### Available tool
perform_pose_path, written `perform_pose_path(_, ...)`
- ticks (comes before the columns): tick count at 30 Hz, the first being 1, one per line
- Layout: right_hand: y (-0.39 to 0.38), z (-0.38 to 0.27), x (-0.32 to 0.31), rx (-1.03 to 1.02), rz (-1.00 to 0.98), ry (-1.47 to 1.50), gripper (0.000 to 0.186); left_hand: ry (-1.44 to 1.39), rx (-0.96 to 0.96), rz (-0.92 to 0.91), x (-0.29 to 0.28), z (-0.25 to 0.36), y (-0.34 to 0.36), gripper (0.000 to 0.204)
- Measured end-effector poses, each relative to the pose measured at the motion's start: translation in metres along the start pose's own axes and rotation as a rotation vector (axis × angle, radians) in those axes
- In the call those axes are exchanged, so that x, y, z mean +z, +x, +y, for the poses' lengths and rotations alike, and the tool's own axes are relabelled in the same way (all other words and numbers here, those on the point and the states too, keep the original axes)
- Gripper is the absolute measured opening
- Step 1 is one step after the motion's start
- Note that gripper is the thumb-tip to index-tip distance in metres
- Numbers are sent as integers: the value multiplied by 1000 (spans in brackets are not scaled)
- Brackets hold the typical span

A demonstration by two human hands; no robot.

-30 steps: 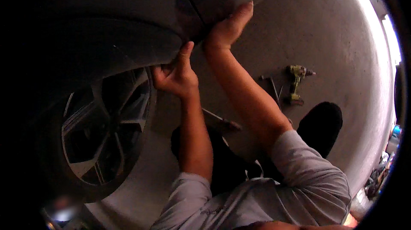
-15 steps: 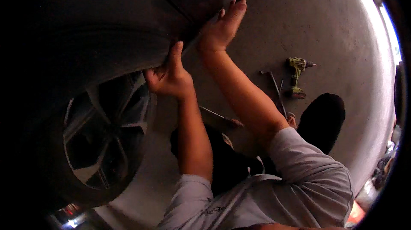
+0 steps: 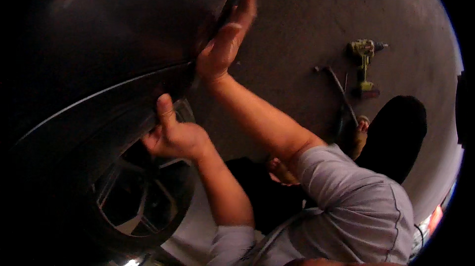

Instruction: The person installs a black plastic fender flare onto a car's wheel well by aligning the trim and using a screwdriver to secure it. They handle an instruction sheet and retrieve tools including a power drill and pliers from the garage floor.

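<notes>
A dark car body panel point(image 3: 138, 28) fills the upper left, with a thin light line along its border with the wheel arch trim point(image 3: 104, 117). My left hand point(image 3: 180, 140) grips the lower lip of that trim, its thumb up on the outer face and its fingers curled underneath, partly hidden. Farther ahead, my right hand point(image 3: 222, 50) presses with stretched fingers against the panel's lower edge; its palm side faces the car and is partly hidden. Below my left hand stands the wheel point(image 3: 141, 206) with its spoked rim, in deep shadow.
On the concrete floor to the right lies a yellow-green cordless drill point(image 3: 365, 63). Beside it are a bent metal bar point(image 3: 341, 88) and a thin rod. My knee point(image 3: 396, 132) in dark cloth and my sandaled foot point(image 3: 360, 140) are near these tools.
The view has shifted, so the tools appear farther right. My right hand has turned more upright along the panel edge. My left hand stays at the arch lip, and a light seam line now shows.
</notes>
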State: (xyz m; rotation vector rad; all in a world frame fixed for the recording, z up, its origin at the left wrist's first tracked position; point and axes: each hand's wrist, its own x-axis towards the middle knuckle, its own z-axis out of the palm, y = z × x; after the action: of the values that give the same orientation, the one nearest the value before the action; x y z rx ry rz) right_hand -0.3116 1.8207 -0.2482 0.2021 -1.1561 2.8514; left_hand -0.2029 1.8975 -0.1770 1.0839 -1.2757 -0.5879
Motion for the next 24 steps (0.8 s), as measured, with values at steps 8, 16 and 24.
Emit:
perform_pose_path(8,3,-18,-93,-31,-44,-71,98,51,63,32,-22,-30,-8,35)
perform_pose_path(16,13,36,-26,-137,-88,-118,94,164,5,92,2,-32,-15,29)
perform_pose_path(24,-33,-38,-133,-42,-67,-247,104,86,71,6,-32,-30,-24,34)
